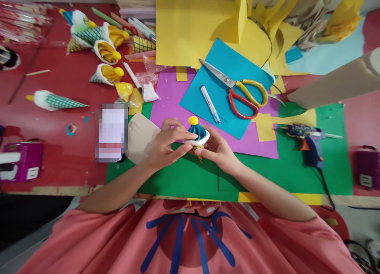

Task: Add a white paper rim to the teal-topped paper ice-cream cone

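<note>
Between my two hands stands an upright craft ice cream cone (197,131), with a blue swirl, a yellow ball on top, a white rim and a yellow patterned cone below. My left hand (170,143) pinches the rim from the left, its index finger against the swirl. From the right, my right hand (221,149) grips the cone just under the rim. Beyond them, on blue paper (196,88), lie scissors (237,86) with one yellow and one red handle, and a white marker (210,104). A green sheet (178,181) lies under my hands.
A glue gun (311,143) rests at the right, its cord running off the front edge. Several finished craft cones (89,34) lie at the back left. Yellow sheets (192,29) fill the back; a cardboard tube (332,82) is at the right. A blurred-out rectangular object (111,131) lies left.
</note>
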The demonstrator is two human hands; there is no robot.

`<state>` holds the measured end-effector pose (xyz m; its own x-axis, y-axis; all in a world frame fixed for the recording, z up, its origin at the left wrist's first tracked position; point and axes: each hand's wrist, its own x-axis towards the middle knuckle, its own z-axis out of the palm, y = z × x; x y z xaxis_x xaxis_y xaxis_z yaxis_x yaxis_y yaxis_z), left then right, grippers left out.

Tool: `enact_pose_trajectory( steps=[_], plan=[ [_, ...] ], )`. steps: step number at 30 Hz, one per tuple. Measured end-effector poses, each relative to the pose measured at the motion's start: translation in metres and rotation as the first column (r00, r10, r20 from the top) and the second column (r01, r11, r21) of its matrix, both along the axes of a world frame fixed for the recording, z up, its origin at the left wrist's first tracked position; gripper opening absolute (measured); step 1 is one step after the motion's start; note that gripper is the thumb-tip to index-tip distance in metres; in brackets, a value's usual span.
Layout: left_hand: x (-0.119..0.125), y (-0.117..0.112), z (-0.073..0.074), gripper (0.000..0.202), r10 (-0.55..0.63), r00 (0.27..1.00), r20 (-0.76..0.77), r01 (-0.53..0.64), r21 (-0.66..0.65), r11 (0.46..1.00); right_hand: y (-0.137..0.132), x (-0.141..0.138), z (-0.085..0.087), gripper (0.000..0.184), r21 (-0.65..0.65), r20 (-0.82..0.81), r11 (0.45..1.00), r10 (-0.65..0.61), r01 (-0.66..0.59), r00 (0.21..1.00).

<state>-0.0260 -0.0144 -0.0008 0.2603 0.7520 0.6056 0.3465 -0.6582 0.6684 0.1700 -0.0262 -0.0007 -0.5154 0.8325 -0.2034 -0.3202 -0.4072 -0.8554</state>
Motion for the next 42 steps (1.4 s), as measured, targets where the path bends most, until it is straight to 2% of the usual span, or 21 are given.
enact_pose_trajectory(
  steps=[6, 14, 20, 24, 28, 30, 34, 38, 40, 42],
  plan=[
    [0.002, -0.001, -0.003, 0.027, 0.018, 0.999, 0.040, -0.017, -0.032, 0.999, -0.002, -0.001, 0.003, 0.063, 0.112, 0.067, 0.991, -0.075, 0.067, 0.995],
    [0.004, 0.000, 0.001, 0.027, -0.024, 1.000, 0.002, 0.024, -0.005, 1.000, -0.003, 0.001, 0.005, 0.067, 0.154, 0.175, 0.984, -0.119, 0.092, 0.977],
    [0.006, 0.001, 0.008, 0.015, -0.023, 0.995, -0.095, 0.025, 0.022, 0.999, -0.004, 0.003, 0.002, 0.070, 0.186, 0.227, 0.981, -0.097, 0.055, 0.969],
    [0.006, 0.001, 0.004, 0.022, -0.009, 0.997, -0.078, 0.009, 0.009, 1.000, -0.003, 0.004, 0.006, 0.070, 0.119, 0.145, 0.993, -0.044, 0.027, 0.988],
    [0.005, 0.001, -0.003, 0.046, 0.007, 0.999, -0.050, -0.006, 0.022, 1.000, 0.001, 0.005, 0.010, 0.060, 0.023, 0.105, 0.996, -0.089, 0.087, 0.990],
    [0.005, 0.001, -0.003, 0.051, 0.023, 0.999, -0.036, -0.021, 0.063, 0.998, 0.003, 0.005, 0.010, 0.054, -0.071, 0.061, 0.993, -0.094, 0.099, 0.994],
    [0.005, 0.003, 0.004, 0.036, 0.046, 0.997, -0.069, -0.039, 0.102, 0.994, 0.005, 0.003, 0.011, 0.052, -0.244, -0.115, 0.970, -0.039, 0.010, 0.993],
    [0.007, 0.003, 0.010, 0.015, 0.060, 0.994, -0.094, -0.047, 0.135, 0.990, 0.007, 0.002, 0.012, 0.054, -0.284, -0.230, 0.951, 0.059, -0.125, 0.971],
    [0.007, 0.003, 0.010, 0.013, 0.075, 0.989, -0.126, -0.053, 0.171, 0.984, 0.006, 0.002, 0.011, 0.058, -0.279, -0.246, 0.949, 0.080, -0.150, 0.966],
    [0.006, 0.002, 0.009, 0.021, 0.070, 0.983, -0.168, -0.039, 0.182, 0.982, 0.005, 0.002, 0.010, 0.058, -0.290, -0.249, 0.946, 0.073, -0.146, 0.966]
  ],
)
